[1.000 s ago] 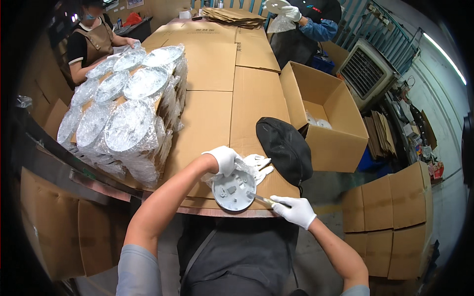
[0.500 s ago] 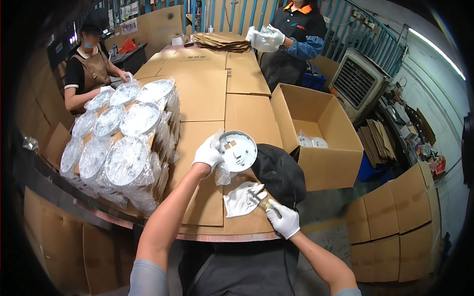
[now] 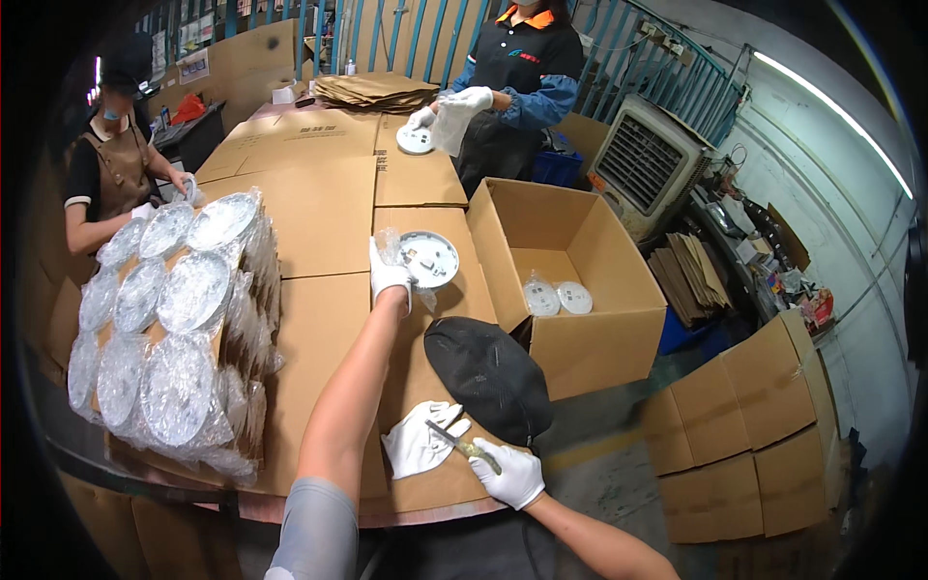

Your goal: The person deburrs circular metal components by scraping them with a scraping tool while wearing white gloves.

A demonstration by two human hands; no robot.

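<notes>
Over the cardboard-covered table, my left hand (image 3: 389,273) in a white glove grips the edge of a round white disc-shaped part (image 3: 432,259). Small fittings show on its face, and clear plastic wrap (image 3: 390,242) bunches beside my fingers. Near the table's front edge my right hand (image 3: 512,474), also gloved, is closed round the yellowish handle of a hand tool with a narrow metal blade (image 3: 447,436). The blade points left, over a loose white glove (image 3: 416,443) lying on the cardboard. A black mesh-like cap or bag (image 3: 488,375) lies between my hands.
Wrapped discs (image 3: 179,387) stand stacked on the left. An open carton (image 3: 592,358) at right holds two white discs (image 3: 558,298). Across the table one co-worker (image 3: 517,72) handles a disc (image 3: 415,139) and clear bag; another person (image 3: 111,174) works at left. Flattened cardboard (image 3: 377,92) lies far back.
The view has shifted right. My left hand has carried the disc farther from me, toward the carton's side. The far co-worker's hands have parted, showing a disc on the table.
</notes>
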